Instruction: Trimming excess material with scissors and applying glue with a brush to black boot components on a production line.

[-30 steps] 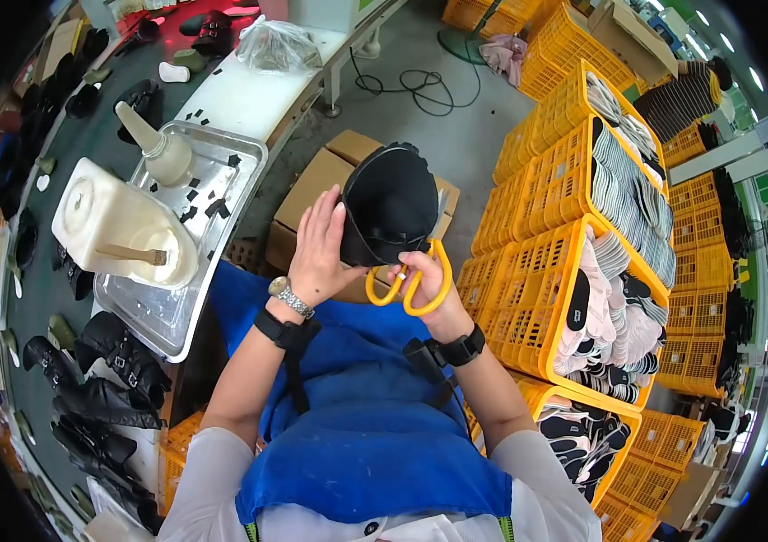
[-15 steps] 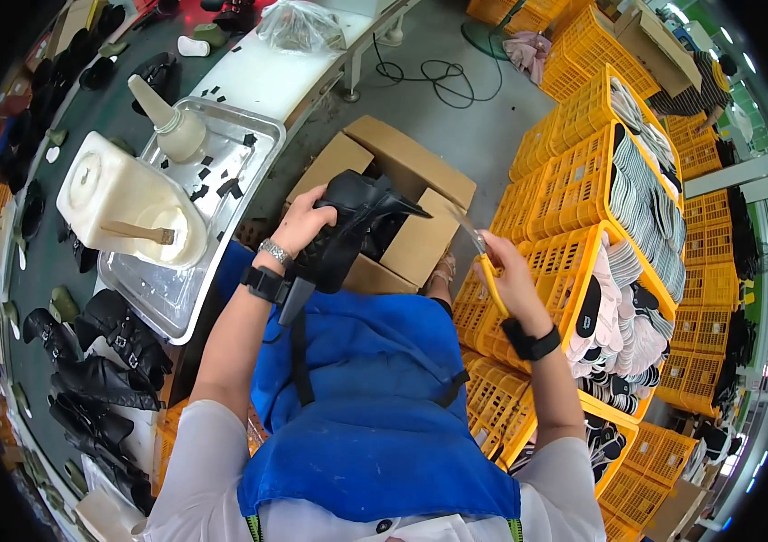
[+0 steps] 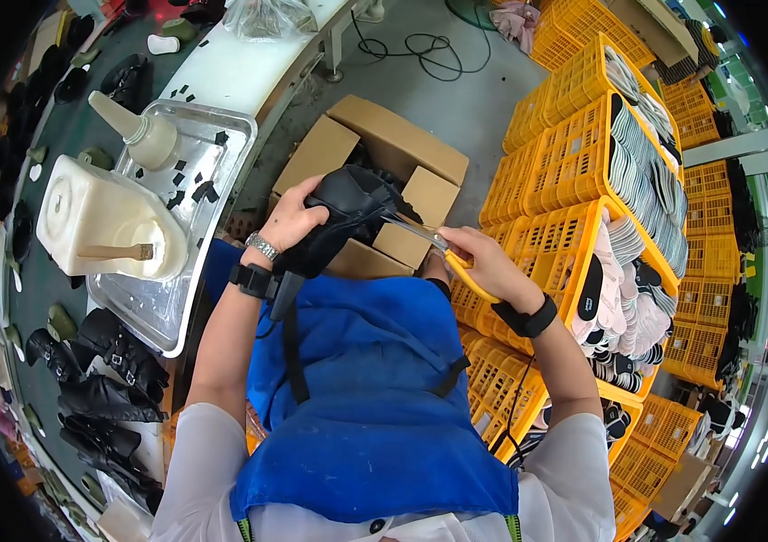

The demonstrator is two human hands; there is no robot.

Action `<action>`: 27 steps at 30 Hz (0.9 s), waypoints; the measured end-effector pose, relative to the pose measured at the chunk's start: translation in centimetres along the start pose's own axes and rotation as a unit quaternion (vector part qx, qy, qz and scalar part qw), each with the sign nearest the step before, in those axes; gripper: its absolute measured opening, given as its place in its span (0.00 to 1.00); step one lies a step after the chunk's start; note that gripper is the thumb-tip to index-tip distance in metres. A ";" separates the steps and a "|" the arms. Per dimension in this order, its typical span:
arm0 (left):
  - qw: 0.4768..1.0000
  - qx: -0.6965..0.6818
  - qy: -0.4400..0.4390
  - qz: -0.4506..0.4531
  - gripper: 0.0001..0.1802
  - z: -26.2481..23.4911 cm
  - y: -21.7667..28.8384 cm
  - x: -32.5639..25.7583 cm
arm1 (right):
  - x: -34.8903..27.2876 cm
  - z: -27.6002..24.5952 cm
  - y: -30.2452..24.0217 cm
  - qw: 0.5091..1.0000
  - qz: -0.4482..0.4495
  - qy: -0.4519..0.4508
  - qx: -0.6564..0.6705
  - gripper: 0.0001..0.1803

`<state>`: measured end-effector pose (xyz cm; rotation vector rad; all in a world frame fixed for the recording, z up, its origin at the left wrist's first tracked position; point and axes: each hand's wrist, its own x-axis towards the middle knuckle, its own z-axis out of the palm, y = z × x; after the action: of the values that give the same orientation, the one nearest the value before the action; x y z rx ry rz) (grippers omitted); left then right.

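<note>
My left hand [image 3: 292,217] is closed on a black leather boot [image 3: 345,203], held tilted above an open cardboard box. Its fingers are partly hidden behind the boot. In my right hand [image 3: 492,266] is a pair of yellow-handled scissors [image 3: 422,234]. Their metal blades reach to the right side of the boot; whether they touch or cut it is too small to tell. The cardboard box [image 3: 406,126] stands on the floor beyond my lap, with dark items inside.
At left, a metal tray [image 3: 244,144] holds a white container [image 3: 63,212] with a brush [image 3: 113,252], a squeeze bottle [image 3: 153,144] and black scraps. More black boots [image 3: 117,348] lie on the bench. Stacked yellow crates [image 3: 569,172] of insoles rise at right.
My right hand has swung the scissors left, bringing their blades up to the boot. My left hand has turned the boot and shifted slightly left. The whole view has also moved a little.
</note>
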<state>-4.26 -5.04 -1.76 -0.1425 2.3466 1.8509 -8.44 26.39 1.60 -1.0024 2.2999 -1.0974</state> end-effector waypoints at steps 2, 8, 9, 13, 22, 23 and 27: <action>1.000 0.013 0.006 0.013 0.30 -0.1 -0.5 0.1 | 0.1 0.1 -0.2 1.000 0.017 -0.020 0.005 0.24; 0.999 0.028 0.002 0.034 0.30 0.3 -0.2 0.1 | 0.1 2.1 0.1 0.994 0.026 -0.014 0.102 0.24; 0.999 0.028 0.003 0.033 0.30 0.3 -0.4 0.0 | 0.2 2.4 -0.2 0.985 0.039 -0.017 0.167 0.24; 0.998 0.038 0.009 0.048 0.30 0.0 -1.0 0.1 | 0.2 2.2 -1.3 0.984 0.091 -0.051 0.146 0.25; 1.000 0.008 -0.002 0.028 0.31 0.2 -0.7 0.2 | 0.2 2.6 -1.6 0.930 0.173 -0.090 0.312 0.25; 1.000 0.008 0.001 0.021 0.31 0.2 -0.9 0.3 | 0.2 2.7 -1.5 0.930 0.168 -0.085 0.315 0.25; 0.999 0.033 0.007 0.037 0.31 0.0 -1.6 0.6 | 0.2 2.6 -0.6 0.957 0.159 -0.077 0.230 0.24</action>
<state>-4.59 -5.37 -3.39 -0.0615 2.4519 1.8079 -6.69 24.62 0.48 -0.4984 1.8694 -1.2785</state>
